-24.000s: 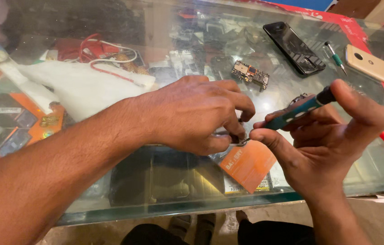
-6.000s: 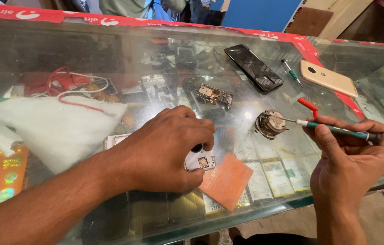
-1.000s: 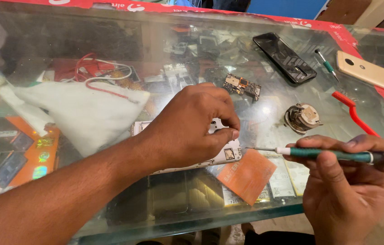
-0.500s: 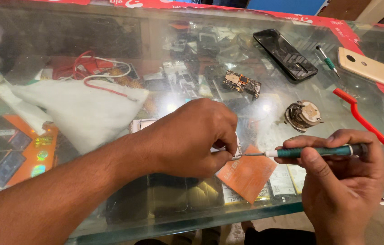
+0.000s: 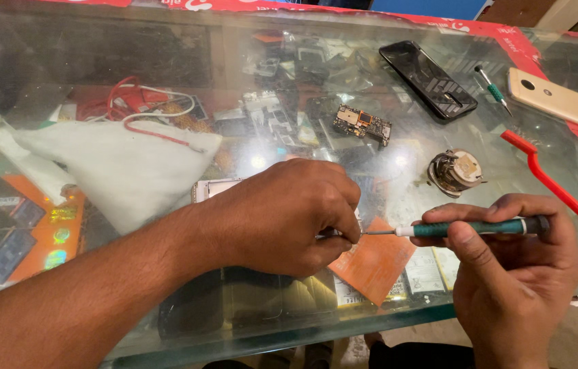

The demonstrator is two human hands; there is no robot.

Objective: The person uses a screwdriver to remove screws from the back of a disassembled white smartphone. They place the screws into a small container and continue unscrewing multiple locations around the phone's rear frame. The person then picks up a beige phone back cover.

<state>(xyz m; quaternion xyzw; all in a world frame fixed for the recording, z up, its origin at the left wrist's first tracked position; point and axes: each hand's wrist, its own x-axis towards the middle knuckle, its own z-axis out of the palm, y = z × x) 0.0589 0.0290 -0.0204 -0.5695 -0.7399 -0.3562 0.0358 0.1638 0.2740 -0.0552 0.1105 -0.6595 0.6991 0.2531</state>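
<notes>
- Since half a second ago, the screwdriver [image 5: 470,227] has levelled out and its tip has closed in on the left hand [image 5: 282,219], which has barely shifted at the centre of the frame.
- Left hand: its grip is pressed together, pinching a small part that sits mostly hidden under the fingers; only a sliver of metal shows at the fingertips, so what it is cannot be told.
- Right hand [image 5: 514,273], lower right of the frame: its grip is closed around the screwdriver's green handle, thumb on top, shaft lying nearly flat and pointing left.
- Small part lies just above the orange card [image 5: 374,263] on the glass tabletop [image 5: 166,61], at centre frame.
- To do this well, I judge the left hand should rest its heel on the glass so the part cannot twist, and the tip should seat squarely before any turning.
- Light pressure along the shaft seems wise; a slip could jab the fingertips.
- Keeping the work over the orange card should make a dropped screw easy to spot.
- Round dish [image 5: 454,171], red brush [image 5: 555,188] and circuit board [image 5: 362,124] sit apart, up and right.
</notes>
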